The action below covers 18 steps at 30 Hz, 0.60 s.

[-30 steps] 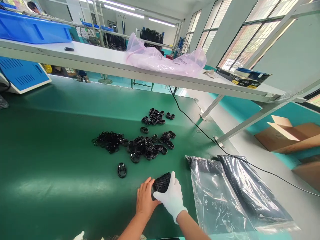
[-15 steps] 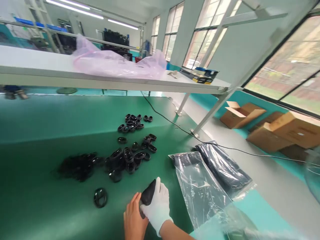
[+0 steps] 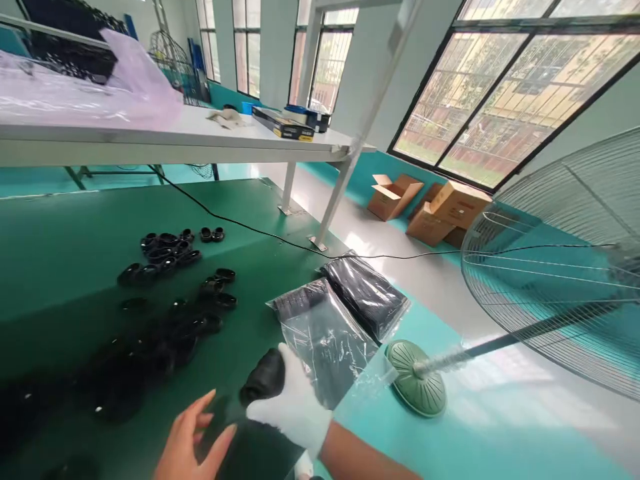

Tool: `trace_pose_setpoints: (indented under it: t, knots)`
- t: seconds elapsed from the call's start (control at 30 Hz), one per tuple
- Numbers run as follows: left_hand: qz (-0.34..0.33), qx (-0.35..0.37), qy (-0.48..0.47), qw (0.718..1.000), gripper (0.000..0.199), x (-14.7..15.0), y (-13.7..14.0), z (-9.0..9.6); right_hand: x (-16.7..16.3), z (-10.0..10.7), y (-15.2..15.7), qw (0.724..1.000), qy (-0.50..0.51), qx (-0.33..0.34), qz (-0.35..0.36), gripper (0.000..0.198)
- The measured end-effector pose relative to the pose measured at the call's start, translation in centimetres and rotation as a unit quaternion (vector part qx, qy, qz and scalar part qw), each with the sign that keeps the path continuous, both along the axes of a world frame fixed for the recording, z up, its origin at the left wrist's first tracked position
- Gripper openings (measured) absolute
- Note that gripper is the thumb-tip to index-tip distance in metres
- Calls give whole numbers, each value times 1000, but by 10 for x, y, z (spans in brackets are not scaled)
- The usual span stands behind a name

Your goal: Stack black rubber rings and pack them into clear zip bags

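In the head view, my right hand (image 3: 295, 408), in a white glove, is closed around a rounded, smooth black piece (image 3: 264, 378) whose exact kind I cannot make out. Bare, with thumb and fingers spread, my left hand (image 3: 187, 443) is just left of it and apart from it. A dark flat patch lies below both hands, too unclear to name. To the left, many glossy black ring-shaped parts (image 3: 167, 340) lie heaped on the green tabletop (image 3: 250, 267), blurred near the front. More black rings (image 3: 163, 255) form a group farther back.
Clear plastic bags (image 3: 325, 340) with dark contents lie at the table's right edge, one beside another packed bag (image 3: 367, 293). A black cable (image 3: 250, 228) crosses the table. A large caged fan (image 3: 565, 267) stands right. Cardboard boxes (image 3: 430, 213) sit by the wall.
The view has swung right, bringing the fan into sight. My left hand has come away from the black piece and its fingers have spread; my right hand still holds the piece.
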<state>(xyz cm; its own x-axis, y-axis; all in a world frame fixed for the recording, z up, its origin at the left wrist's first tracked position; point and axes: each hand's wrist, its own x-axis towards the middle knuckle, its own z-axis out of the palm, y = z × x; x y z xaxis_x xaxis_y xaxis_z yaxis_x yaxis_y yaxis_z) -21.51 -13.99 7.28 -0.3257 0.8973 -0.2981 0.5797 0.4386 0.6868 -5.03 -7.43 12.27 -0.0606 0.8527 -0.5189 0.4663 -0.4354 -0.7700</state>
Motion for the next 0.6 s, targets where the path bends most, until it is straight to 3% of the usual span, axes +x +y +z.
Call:
trace_pose_setpoints:
  t: [0.1, 0.2, 0.27, 0.4, 0.5, 0.6]
  knots:
    - [-128, 144, 39, 981, 45, 72, 12, 18, 79, 35, -3, 987, 115, 21, -106, 97]
    - [-275, 236, 103, 926, 52, 158, 15, 8, 158, 52, -15, 965, 172, 86, -177, 86]
    - [-312, 248, 171, 901, 51, 197, 16, -5, 199, 51, -29, 968, 153, 71, -188, 83]
    - [-309, 195, 247, 898, 25, 210, 25, -13, 237, 21, -61, 981, 161, 16, -106, 83]
    - [-285, 175, 227, 915, 19, 203, 35, 3, 231, -9, -73, 996, 85, 15, -6, 84]
    - [-252, 186, 216, 925, 20, 207, 40, 24, 218, -29, -59, 998, 17, 36, 52, 92]
